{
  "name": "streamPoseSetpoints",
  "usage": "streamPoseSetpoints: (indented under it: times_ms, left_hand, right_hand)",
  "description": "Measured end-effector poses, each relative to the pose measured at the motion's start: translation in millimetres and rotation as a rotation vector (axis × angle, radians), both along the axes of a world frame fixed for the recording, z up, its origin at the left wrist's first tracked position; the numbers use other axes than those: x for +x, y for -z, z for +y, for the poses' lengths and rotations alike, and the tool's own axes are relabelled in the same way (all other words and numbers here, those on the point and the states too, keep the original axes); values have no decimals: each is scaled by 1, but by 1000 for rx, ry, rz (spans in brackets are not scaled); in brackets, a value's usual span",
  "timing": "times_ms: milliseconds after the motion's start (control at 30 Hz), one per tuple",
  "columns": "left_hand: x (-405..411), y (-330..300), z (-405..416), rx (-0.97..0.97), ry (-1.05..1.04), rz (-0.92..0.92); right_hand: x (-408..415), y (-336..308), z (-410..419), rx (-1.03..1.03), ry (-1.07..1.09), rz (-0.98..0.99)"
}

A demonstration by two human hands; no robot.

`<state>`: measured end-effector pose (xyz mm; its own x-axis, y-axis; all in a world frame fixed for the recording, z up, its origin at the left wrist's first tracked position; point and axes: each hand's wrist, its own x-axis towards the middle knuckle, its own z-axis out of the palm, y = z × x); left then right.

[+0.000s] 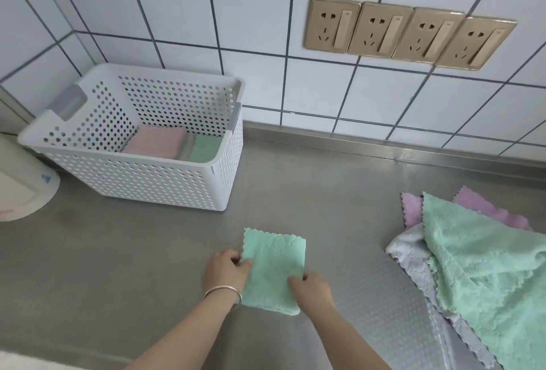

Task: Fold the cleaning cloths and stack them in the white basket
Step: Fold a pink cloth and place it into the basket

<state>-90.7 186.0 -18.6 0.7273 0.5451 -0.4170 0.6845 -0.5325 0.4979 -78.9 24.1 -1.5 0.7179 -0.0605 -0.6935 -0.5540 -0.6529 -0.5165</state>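
A folded green cloth [273, 263] lies flat on the steel counter in front of me. My left hand [226, 269], with a silver bangle on the wrist, pinches its left edge. My right hand [311, 284] grips its right edge lower down. The white perforated basket [141, 183] stands at the back left, with a folded pink cloth [156, 140] and a folded green cloth [205, 148] inside, and a grey one between them. A loose pile at the right holds a green cloth [484, 275], a grey cloth [413, 254] and a purple cloth [484, 207].
The steel counter [325, 186] runs to a tiled wall with a row of gold sockets [407, 31]. A white round object [20, 189] sits at the left edge beside the basket. Something white shows at the bottom left corner.
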Motion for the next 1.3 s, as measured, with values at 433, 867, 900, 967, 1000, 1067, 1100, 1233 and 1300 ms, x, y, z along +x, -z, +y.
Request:
streamPoseSetpoints:
  times_ms: [433, 867, 900, 967, 1000, 1067, 1100, 1233, 1300]
  left_hand:
    - [-10, -123, 14, -430, -225, -801]
    - [129, -224, 224, 57, 203, -807]
    - [142, -217, 239, 44, 221, -735]
    - [162, -200, 258, 21, 289, -585]
    - [172, -190, 265, 15, 347, -507]
    - [190, -169, 273, 21, 467, -351]
    - [199, -157, 275, 27, 516, -283]
    - [222, -111, 265, -9, 629, -103]
    - [234, -89, 255, -18, 673, -68]
  right_hand:
    - [4, -104, 20, 515, 124, -438]
    - [144, -211, 204, 219, -224, -847]
    - [159, -205, 216, 89, -299, -815]
    - [182, -191, 234, -144, -410, -714]
    - [191, -184, 242, -234, -464, -644]
    - [208, -165, 253, -388, -587, -497]
    - [216, -154, 258, -460, -647, -433]
    - [226, -126, 269, -650, -741, -229]
    - [230, -115, 270, -682, -705, -181]
